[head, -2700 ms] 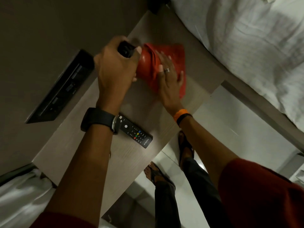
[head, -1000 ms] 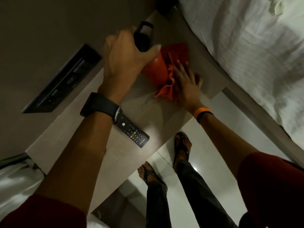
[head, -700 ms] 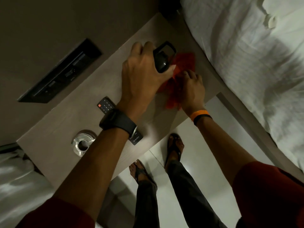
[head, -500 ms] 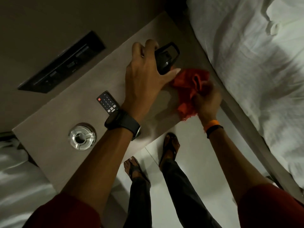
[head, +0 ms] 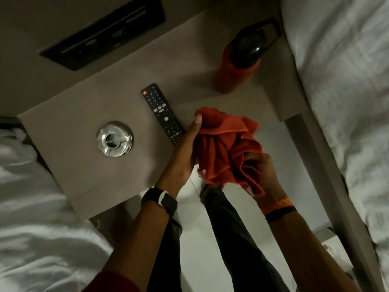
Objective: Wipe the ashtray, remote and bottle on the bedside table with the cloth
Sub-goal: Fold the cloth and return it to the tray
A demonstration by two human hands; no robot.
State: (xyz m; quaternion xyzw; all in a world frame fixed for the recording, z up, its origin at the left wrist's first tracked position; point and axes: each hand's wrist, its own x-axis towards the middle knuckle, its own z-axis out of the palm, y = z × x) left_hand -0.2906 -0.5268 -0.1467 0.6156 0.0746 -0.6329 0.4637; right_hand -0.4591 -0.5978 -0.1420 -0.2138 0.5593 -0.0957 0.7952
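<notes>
A crumpled red cloth [head: 225,148] hangs between both hands above the front edge of the bedside table [head: 80,165]. My left hand [head: 185,150] grips its left side, thumb up on the top fold. My right hand [head: 263,171] clutches its lower right part. The red bottle [head: 233,68] with a black lid stands upright at the table's far right, untouched. A black remote [head: 162,111] lies flat mid-table, just left of my left hand. The shiny metal ashtray [head: 114,139] sits toward the left.
White bedding [head: 345,81] runs along the right side, and more bedding [head: 31,218] lies at the lower left. A dark wall panel [head: 103,32] with switches sits behind the table. My legs stand on the pale floor [head: 200,239] below the table edge.
My left hand let go of the bottle, which now stands alone at the far right. Both hands pulled back toward me and gathered the cloth above the table's front edge.
</notes>
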